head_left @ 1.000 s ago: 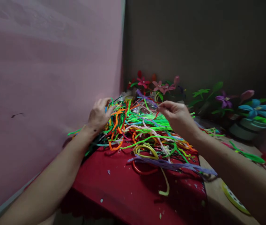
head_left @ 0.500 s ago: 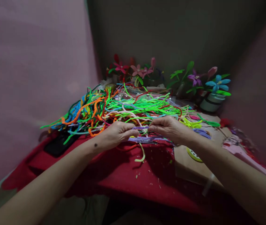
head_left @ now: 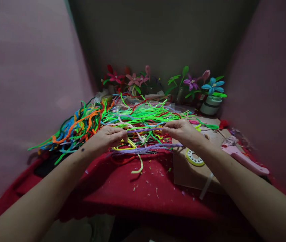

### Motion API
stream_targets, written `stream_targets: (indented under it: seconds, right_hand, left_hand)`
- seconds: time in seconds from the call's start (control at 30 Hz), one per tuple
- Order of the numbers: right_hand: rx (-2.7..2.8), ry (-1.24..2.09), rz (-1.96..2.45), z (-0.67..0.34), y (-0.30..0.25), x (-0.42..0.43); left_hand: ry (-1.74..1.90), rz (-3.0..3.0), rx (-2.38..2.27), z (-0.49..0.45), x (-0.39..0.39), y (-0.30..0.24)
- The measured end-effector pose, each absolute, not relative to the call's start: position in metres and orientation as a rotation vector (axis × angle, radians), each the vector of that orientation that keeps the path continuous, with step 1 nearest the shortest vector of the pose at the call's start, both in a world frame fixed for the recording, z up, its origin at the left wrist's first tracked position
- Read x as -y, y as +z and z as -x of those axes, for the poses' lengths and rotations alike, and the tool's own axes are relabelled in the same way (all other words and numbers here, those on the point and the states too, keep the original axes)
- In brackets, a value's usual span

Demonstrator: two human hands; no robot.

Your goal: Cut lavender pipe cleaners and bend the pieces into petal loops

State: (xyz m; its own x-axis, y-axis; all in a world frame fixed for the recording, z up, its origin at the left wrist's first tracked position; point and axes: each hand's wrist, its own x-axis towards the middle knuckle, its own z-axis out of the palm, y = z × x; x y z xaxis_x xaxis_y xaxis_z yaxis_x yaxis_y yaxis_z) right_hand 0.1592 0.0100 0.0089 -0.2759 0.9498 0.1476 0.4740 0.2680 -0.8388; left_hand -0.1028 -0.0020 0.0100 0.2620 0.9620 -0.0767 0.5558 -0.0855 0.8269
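A purple pipe cleaner [head_left: 145,130] is stretched nearly straight between my two hands. My left hand [head_left: 111,136] pinches its left end, and my right hand [head_left: 179,131] pinches the right end. Below it, several lavender pipe cleaners [head_left: 153,147] lie across the red cloth. A pale yellow pipe cleaner [head_left: 140,164] curls down in front of them. Behind my hands spreads a large heap of green pipe cleaners [head_left: 143,112], with orange pipe cleaners [head_left: 81,123] and blue ones at the left.
Fuzzy flowers stand along the back, with a blue flower [head_left: 212,86] in a white jar [head_left: 210,105]. At the right lie a cardboard piece [head_left: 187,174], a yellow-rimmed disc [head_left: 194,157] and a pink tool [head_left: 243,157]. Scraps dot the red cloth [head_left: 123,188]. A dark phone-like object [head_left: 46,164] is left.
My hands have moved apart, so a longer stretch of the purple pipe cleaner shows between them. The whole view has shifted, with the background sitting further left.
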Motion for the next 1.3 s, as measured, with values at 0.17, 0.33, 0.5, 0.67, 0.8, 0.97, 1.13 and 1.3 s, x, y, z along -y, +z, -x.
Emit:
stream_targets:
  seconds: [0.17, 0.33, 0.5, 0.67, 0.8, 0.97, 1.13, 1.3]
  right_hand:
    - [1.447, 1.265, 1.072, -0.166, 0.011, -0.012]
    - [0.83, 1.528, 0.768, -0.167, 0.007, -0.012]
    - [0.787, 1.723, 0.881, -0.151, -0.005, -0.001]
    - [0.876, 1.753, 0.91, -0.135, -0.009, -0.002]
    - [0.871, 1.691, 0.851, -0.136, -0.011, -0.007]
    - [0.902, 1.63, 1.017, -0.142, -0.026, 0.003]
    - [0.953, 1.605, 1.095, -0.142, -0.04, 0.014]
    - [0.839, 1.675, 1.032, -0.145, -0.047, 0.011]
  left_hand:
    - [0.79, -1.622, -1.35, 0.099, -0.005, 0.01]
    - [0.836, -1.529, -1.309, 0.101, -0.016, 0.0]
    - [0.855, -1.537, -1.2, 0.101, -0.019, -0.012]
    - [0.81, -1.626, -1.216, 0.088, -0.011, -0.008]
    - [0.607, -1.793, -1.243, 0.076, -0.001, 0.0]
    - [0.348, -1.984, -1.311, 0.076, 0.006, 0.0]
    - [0.343, -2.395, -1.312, 0.08, 0.006, -0.007]
    - [0.351, -2.456, -1.25, 0.071, 0.004, -0.008]
